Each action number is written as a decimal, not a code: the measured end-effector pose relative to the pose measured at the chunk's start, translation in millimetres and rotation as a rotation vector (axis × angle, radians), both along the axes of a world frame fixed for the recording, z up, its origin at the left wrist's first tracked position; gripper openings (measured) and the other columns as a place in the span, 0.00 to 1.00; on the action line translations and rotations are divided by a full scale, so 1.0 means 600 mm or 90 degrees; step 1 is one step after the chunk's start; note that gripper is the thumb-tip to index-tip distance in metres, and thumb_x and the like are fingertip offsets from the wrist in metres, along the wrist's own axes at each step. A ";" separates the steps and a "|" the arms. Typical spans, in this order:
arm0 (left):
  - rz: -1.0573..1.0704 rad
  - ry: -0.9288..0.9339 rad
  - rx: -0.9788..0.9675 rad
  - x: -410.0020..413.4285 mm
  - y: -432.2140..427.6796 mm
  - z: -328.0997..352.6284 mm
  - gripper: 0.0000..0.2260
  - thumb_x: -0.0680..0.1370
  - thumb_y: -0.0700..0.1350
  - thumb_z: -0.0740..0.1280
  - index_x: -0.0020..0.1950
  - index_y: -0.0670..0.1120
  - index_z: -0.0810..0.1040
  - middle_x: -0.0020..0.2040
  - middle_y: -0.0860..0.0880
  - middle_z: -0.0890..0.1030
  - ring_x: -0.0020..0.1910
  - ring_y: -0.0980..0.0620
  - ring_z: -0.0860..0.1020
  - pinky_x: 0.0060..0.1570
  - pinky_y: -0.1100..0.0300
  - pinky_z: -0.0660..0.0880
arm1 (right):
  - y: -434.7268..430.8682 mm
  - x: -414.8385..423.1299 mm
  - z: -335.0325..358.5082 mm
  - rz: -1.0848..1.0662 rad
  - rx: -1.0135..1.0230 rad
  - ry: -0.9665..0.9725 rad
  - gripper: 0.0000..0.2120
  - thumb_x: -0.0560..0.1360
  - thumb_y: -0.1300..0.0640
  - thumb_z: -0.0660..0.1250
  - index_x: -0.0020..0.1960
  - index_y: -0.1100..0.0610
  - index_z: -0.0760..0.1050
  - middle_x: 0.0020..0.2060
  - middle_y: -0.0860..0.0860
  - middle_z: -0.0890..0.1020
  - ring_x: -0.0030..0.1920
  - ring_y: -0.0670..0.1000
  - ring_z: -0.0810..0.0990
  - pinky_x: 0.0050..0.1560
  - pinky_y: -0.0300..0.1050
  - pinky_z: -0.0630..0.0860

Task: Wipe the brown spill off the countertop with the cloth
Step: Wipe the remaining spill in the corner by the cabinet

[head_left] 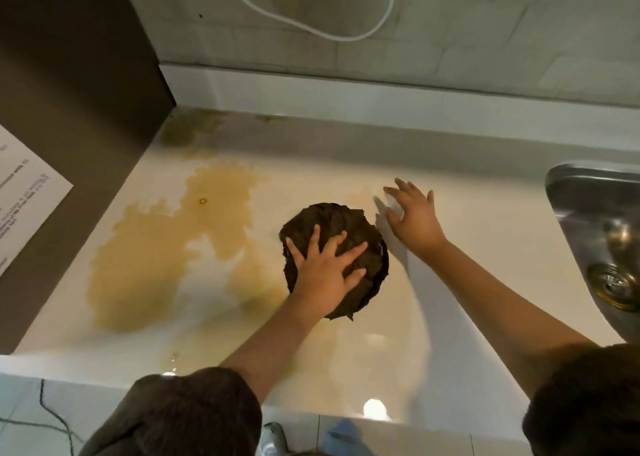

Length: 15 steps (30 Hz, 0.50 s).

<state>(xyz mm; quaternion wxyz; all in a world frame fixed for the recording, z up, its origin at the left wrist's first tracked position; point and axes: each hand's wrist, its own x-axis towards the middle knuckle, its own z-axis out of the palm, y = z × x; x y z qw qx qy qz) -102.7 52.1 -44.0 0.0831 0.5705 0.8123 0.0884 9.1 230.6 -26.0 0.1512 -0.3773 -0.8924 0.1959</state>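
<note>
Left hand (325,268): fingers spread flat, pressing on the dark brown cloth (341,244).
Right hand (414,214): fingers spread, flat on the table (467,258) just right of the cloth.
Brown spill (162,247): pooled left of the cloth.
Sink (602,227): far right.

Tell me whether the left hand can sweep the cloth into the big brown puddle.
Probably yes: the left hand presses the cloth, and nothing stands between it and the puddle to its left.

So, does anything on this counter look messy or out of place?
Yes. A brown spill spreads across the pale countertop, left of the dark cloth, with staining up into the back corner. The left hand presses on the cloth.
</note>
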 end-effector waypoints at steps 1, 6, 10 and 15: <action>-0.029 -0.005 0.006 0.011 -0.010 0.001 0.21 0.77 0.64 0.52 0.70 0.68 0.58 0.75 0.55 0.58 0.75 0.41 0.44 0.61 0.29 0.32 | -0.014 0.009 0.007 0.001 0.005 0.025 0.19 0.81 0.52 0.59 0.71 0.55 0.69 0.73 0.57 0.65 0.75 0.59 0.58 0.73 0.63 0.44; -0.161 -0.125 -0.002 0.026 -0.041 0.013 0.18 0.78 0.59 0.57 0.68 0.64 0.67 0.73 0.56 0.62 0.75 0.45 0.44 0.63 0.34 0.28 | -0.120 0.029 0.033 0.019 -0.017 0.115 0.17 0.80 0.53 0.59 0.68 0.54 0.72 0.71 0.54 0.69 0.73 0.57 0.62 0.74 0.59 0.53; -0.091 -0.343 0.170 -0.030 -0.090 0.027 0.12 0.79 0.46 0.61 0.61 0.55 0.78 0.67 0.56 0.73 0.73 0.54 0.59 0.71 0.55 0.37 | -0.208 0.012 0.020 0.053 -0.043 0.108 0.23 0.79 0.44 0.54 0.69 0.52 0.71 0.71 0.52 0.70 0.72 0.56 0.64 0.71 0.60 0.61; 0.032 -0.306 0.298 -0.122 -0.213 0.022 0.12 0.78 0.43 0.62 0.56 0.55 0.80 0.62 0.58 0.76 0.69 0.57 0.66 0.72 0.59 0.47 | -0.260 -0.037 -0.014 0.011 -0.005 -0.212 0.39 0.68 0.22 0.46 0.75 0.34 0.49 0.77 0.48 0.41 0.75 0.63 0.36 0.65 0.70 0.29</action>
